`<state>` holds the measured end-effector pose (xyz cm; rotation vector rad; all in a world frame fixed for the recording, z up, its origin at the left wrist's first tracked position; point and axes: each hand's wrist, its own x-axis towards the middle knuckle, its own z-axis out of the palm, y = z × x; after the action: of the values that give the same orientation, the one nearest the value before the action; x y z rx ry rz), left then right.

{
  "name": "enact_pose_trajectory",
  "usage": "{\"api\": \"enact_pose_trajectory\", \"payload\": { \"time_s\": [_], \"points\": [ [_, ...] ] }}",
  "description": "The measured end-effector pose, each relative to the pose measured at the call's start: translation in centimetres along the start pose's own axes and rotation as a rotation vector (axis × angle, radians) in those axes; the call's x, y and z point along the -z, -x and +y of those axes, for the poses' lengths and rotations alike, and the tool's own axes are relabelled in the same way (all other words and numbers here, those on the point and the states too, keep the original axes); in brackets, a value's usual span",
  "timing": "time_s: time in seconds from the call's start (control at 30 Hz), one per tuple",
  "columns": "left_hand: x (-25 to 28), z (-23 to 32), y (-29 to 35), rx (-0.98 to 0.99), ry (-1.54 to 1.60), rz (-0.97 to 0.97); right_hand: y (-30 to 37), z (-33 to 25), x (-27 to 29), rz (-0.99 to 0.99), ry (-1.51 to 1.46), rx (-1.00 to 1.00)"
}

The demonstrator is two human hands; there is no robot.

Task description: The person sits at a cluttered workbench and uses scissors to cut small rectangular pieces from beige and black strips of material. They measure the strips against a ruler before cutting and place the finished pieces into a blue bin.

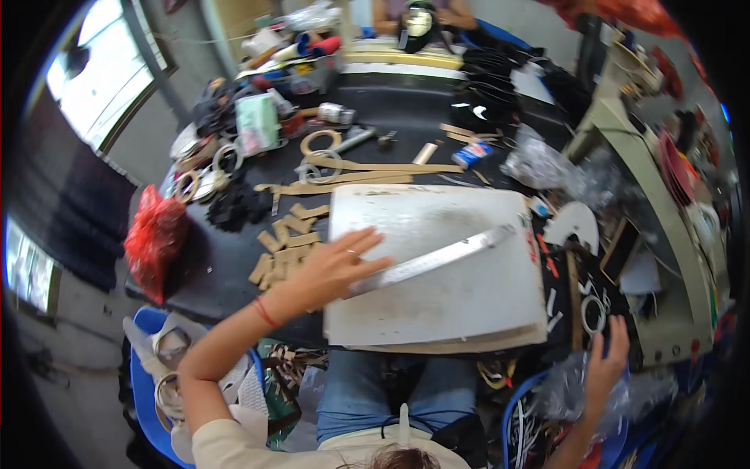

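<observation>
My left hand (344, 264) reaches over the left side of a white cutting board (469, 305), its fingers stretched and slightly apart. Beside its thumb and palm a metal ruler (437, 260) lies slanted across the board; whether the hand presses on it is hard to tell. Small tan strips (289, 248) are gathered in a pile just left of this hand. My right hand (608, 363) is off the board at the lower right, fingers apart and nothing seen in them. It is near a white ring (594, 314) and above a blue bin (512, 422) with clear plastic and scraps.
Long tan strips (375, 178) and tape rolls (320, 143) lie beyond the board. A red plastic bag (156, 242) sits at the table's left edge. A pale machine (637, 156) stands at right. Another blue bin (148, 320) is at lower left. Across the table sits another person (457, 14).
</observation>
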<state>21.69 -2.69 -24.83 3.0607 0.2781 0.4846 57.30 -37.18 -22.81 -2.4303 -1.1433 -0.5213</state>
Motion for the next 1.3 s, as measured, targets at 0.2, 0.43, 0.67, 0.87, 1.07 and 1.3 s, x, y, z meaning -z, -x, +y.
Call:
{"api": "enact_pose_trajectory", "payload": {
  "time_s": [0.2,0.43,0.67,0.87,1.07,1.3],
  "points": [
    [-4.5,7.4,-0.8,0.223,0.198,0.008,-5.3,-12.3,-9.6,-0.193,-0.339,0.495],
    [-3.2,7.5,-2.6,0.087,0.254,-0.211,-3.4,-15.8,-12.1,-0.367,-0.278,0.647],
    [-3.1,8.9,-3.5,0.093,0.257,-0.254,-3.7,-7.9,-9.5,-0.108,-0.481,0.4],
    [-2.5,9.5,-3.5,0.133,0.286,-0.217,-7.4,8.4,-9.0,0.064,-0.496,-0.236],
    [-3.4,9.5,-3.5,0.132,0.19,-0.151,-11.5,25.1,-12.0,0.255,-0.12,-0.729],
    [-3.4,10.3,-3.8,0.206,0.168,-0.188,-17.8,28.5,-18.0,0.484,-0.397,-1.038]
  ]
}}
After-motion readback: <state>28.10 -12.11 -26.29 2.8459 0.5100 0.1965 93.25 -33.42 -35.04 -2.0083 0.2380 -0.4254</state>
